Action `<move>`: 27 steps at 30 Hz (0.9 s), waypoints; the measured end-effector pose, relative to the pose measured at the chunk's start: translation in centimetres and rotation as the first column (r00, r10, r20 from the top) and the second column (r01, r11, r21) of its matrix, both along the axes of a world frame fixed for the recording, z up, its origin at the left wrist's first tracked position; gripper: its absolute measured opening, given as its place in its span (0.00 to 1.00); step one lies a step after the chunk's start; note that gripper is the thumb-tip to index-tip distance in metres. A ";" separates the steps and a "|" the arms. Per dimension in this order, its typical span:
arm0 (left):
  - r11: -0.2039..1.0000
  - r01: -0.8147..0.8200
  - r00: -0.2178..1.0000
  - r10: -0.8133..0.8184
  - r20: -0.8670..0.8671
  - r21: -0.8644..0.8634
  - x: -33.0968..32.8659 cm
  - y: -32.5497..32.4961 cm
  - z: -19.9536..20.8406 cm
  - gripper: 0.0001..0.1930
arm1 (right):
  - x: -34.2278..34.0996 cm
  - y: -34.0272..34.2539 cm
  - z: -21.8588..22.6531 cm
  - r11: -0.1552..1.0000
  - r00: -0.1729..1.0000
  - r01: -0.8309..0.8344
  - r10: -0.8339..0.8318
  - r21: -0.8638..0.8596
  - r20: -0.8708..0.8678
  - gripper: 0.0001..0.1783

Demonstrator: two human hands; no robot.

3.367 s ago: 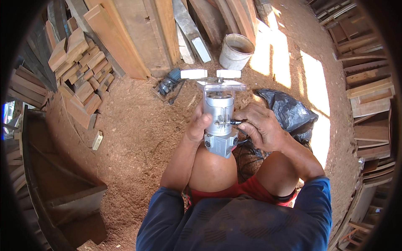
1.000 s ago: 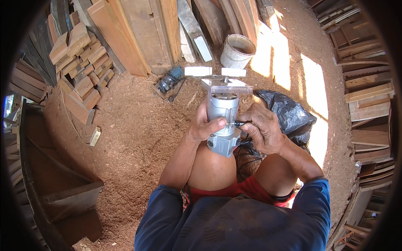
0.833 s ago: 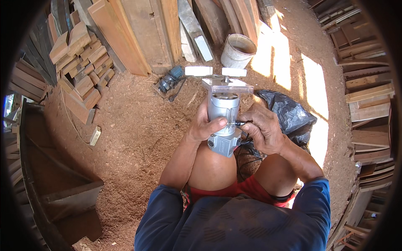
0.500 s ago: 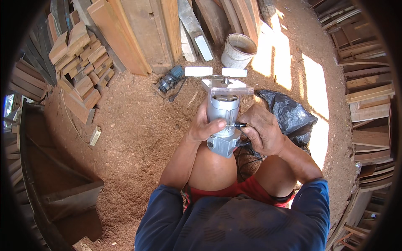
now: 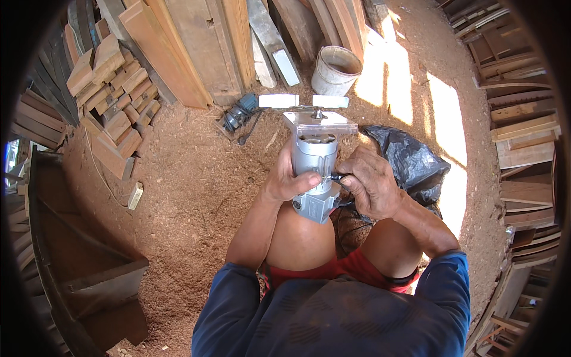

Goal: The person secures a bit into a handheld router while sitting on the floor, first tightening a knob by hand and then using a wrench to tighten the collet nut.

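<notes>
A silver-grey trim router [image 5: 317, 163] rests end-down on my bare knee, its clear base plate [image 5: 321, 124] facing away from me. My left hand [image 5: 291, 178] is wrapped round the motor body, thumb across the front. On the router's right side, my right hand [image 5: 370, 181] pinches a thin dark-handled tool [image 5: 338, 177] whose tip meets the body near the metal clamp. Most of that tool is hidden by my fingers, so its kind does not show. Beyond the plate, two white blocks [image 5: 279, 101] sit either side of the metal piece at its centre.
A second, blue-green power tool [image 5: 240, 112] lies on the sawdust floor. A whitish bucket [image 5: 336, 71] and a black plastic bag [image 5: 410, 163] stand beyond my right hand. Stacked wood offcuts [image 5: 119, 98] are at the far left, a dark curved wooden piece [image 5: 89, 268] nearer.
My right-hand fingers have turned and shifted slightly on the small dark tool. The router and my left hand stay nearly in place.
</notes>
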State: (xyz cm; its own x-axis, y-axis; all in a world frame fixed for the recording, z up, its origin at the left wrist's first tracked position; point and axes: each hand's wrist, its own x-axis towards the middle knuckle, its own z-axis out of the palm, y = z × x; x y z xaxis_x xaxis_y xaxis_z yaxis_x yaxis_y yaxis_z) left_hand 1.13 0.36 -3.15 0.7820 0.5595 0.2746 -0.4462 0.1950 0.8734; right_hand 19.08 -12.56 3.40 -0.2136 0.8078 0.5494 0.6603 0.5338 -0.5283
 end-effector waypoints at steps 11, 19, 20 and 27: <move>1.000 0.009 1.000 -0.009 0.015 -0.001 0.0 -0.2 0.3 0.45 | -0.3 -0.6 0.5 0.993 0.998 0.038 -0.043 -0.112 -0.047 0.07; 1.000 0.000 0.999 -0.001 0.040 0.021 0.2 -0.2 0.3 0.44 | -0.3 -0.7 0.4 0.990 0.995 0.035 -0.047 -0.137 -0.089 0.09; 1.000 -0.002 0.999 0.001 0.041 0.022 0.2 -0.2 0.2 0.44 | -0.2 -0.7 0.5 0.989 0.995 0.035 -0.047 -0.144 -0.085 0.09; 1.000 0.000 1.000 -0.001 0.027 0.017 0.0 -0.3 0.5 0.45 | -0.3 -0.8 0.5 0.985 0.994 0.033 -0.049 -0.167 -0.094 0.09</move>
State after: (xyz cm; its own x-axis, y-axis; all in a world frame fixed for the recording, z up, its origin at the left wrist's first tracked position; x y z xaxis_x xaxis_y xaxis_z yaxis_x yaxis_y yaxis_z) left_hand 1.15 0.10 -2.63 0.7745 0.5541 0.3052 -0.4699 0.1809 0.8640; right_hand 18.82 -13.32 3.86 -0.1302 0.8963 0.4239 0.6210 0.4070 -0.6698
